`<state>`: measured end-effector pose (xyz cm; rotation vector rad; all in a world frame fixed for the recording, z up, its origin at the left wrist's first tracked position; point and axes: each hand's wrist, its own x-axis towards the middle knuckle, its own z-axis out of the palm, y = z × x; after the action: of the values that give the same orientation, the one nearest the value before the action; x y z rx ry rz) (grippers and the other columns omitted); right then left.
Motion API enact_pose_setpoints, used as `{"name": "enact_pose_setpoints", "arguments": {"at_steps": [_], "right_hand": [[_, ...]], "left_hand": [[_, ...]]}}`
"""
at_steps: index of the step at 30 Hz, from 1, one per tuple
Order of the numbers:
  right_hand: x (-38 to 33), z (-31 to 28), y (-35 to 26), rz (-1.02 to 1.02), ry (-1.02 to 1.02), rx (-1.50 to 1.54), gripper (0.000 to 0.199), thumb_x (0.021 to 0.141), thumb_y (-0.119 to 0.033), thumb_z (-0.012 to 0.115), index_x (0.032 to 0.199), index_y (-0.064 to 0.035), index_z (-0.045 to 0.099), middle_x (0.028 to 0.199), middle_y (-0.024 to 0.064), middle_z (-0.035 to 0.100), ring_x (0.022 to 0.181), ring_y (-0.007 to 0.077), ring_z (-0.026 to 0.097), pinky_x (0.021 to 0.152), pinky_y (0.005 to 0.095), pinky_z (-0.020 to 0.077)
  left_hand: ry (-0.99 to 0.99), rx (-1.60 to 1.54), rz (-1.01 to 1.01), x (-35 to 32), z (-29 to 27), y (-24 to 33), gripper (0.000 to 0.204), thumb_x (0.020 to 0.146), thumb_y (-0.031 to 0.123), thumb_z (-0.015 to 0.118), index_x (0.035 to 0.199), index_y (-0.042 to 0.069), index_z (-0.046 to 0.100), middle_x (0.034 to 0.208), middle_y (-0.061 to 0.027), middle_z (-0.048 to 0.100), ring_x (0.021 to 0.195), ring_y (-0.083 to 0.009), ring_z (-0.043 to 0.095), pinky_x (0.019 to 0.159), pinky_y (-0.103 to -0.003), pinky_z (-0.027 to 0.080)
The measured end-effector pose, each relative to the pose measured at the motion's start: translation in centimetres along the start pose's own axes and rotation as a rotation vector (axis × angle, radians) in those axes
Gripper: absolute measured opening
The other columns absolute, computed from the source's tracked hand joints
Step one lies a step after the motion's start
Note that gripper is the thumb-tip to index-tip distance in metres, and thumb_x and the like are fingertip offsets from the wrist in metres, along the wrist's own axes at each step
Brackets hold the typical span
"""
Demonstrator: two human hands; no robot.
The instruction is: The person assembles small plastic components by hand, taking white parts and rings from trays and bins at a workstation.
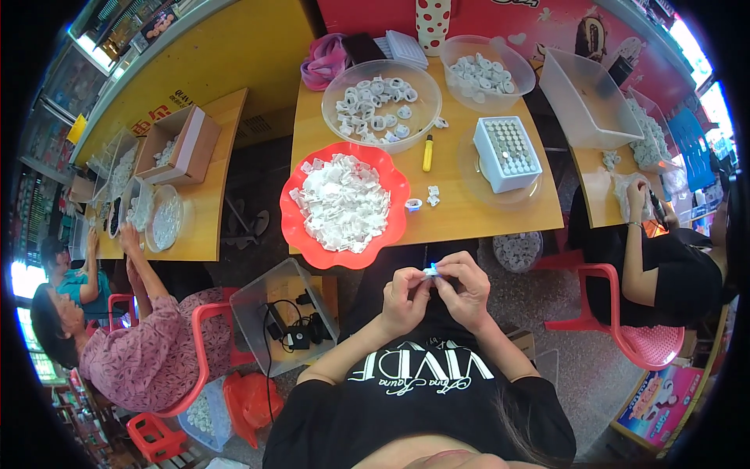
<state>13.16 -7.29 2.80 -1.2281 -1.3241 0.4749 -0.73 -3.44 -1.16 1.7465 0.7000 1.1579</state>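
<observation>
In front of my body, just past the table's near edge, my left hand [404, 302] and my right hand [466, 291] meet fingertip to fingertip. Both pinch one small white plastic piece [430, 272] with a blue glow on it; fingers hide most of its shape. Nearest on the table lie two loose parts: a white and blue ring-shaped part [413, 205] and a small white part [433, 195]. To their left is a red scalloped bowl [290, 213] heaped with flat white plastic pieces. A yellow-handled tool [427, 154] lies behind the loose parts.
A white box [512, 182] of round silver discs stands at right. Behind are two clear tubs [332, 117] [525, 66] of white parts and a polka-dot tumbler [432, 27]. Co-workers sit at side tables. A clear bin [262, 293] with black adapters is at lower left.
</observation>
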Motion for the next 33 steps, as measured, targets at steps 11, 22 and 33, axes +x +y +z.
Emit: {"name": "enact_pose_setpoints", "arguments": {"at_steps": [11, 22, 33], "right_hand": [[3.1, -2.2, 0.5, 0.01, -0.281, -0.068, 0.013, 0.072, 0.011, 0.065, 0.08, 0.001, 0.062, 0.077, 0.0094, 0.058, 0.067, 0.0177, 0.06, 0.059, 0.0276, 0.0467], [24.8, -8.0, 3.9, 0.161, 0.299, 0.19, 0.017, 0.084, -0.001, 0.06, 0.099, 0.0019, 0.066, 0.082, 0.0024, 0.064, 0.072, 0.0088, 0.059, 0.065, 0.0222, 0.0455], [12.2, 2.4, 5.1, -0.206, -0.389, -0.596, 0.022, 0.066, -0.003, 0.069, 0.087, -0.0054, 0.064, 0.09, 0.0089, 0.06, 0.085, 0.0281, 0.055, 0.073, 0.0359, 0.0433]], "left_hand": [[-0.116, -0.192, -0.153, 0.0, -0.4, -0.7, 0.032, 0.088, -0.004, 0.059, 0.115, -0.002, 0.042, 0.084, -0.0112, 0.067, 0.064, -0.0106, 0.063, 0.055, -0.023, 0.052], [-0.157, -0.379, -0.404, -0.8, -0.4, -3.8, 0.036, 0.091, 0.003, 0.058, 0.125, -0.001, 0.048, 0.087, -0.0094, 0.066, 0.071, -0.0101, 0.062, 0.06, -0.024, 0.052], [-0.229, -0.368, -0.414, -0.6, -1.0, -4.6, 0.029, 0.092, 0.003, 0.056, 0.121, 0.0, 0.051, 0.092, -0.01, 0.066, 0.074, -0.0108, 0.063, 0.063, -0.023, 0.052]]}}
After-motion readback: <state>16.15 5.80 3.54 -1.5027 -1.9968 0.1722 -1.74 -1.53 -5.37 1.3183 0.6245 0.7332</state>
